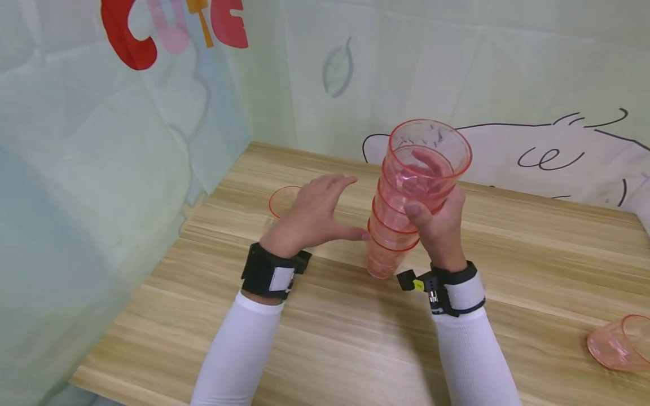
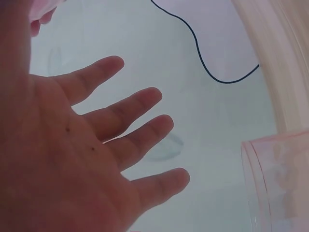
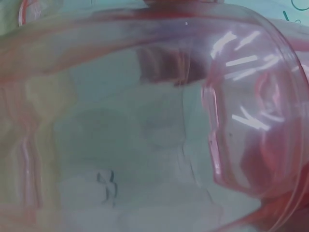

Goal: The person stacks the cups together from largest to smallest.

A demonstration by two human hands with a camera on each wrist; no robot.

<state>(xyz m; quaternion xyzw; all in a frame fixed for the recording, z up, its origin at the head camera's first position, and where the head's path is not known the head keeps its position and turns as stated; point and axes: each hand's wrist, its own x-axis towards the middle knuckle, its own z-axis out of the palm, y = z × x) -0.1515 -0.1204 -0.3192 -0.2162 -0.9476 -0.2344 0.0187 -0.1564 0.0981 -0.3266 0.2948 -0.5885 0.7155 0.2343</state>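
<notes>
My right hand (image 1: pixel 444 225) grips a tilted stack of several clear pink-red plastic cups (image 1: pixel 396 211) near its top, thumb in front. The top cup's mouth leans up and to the right. Whether the stack's lower end touches the table cannot be told. To its left, my left hand (image 1: pixel 315 217) is held with fingers extended and thumb pointing at the stack; the thumb tip appears beside a lower cup, contact unclear. Nothing lies in the left palm (image 2: pixel 72 159) in the left wrist view. Clear cup wall (image 3: pixel 120 121) fills the right wrist view.
Behind the left hand stands another clear cup with a red rim (image 1: pixel 281 202), partly hidden. A further pink cup (image 1: pixel 609 347) is at the right edge, cut off by the frame. The wood-grain table (image 1: pixel 325 338) meets printed cloth walls (image 1: pixel 304 67) at the back and left.
</notes>
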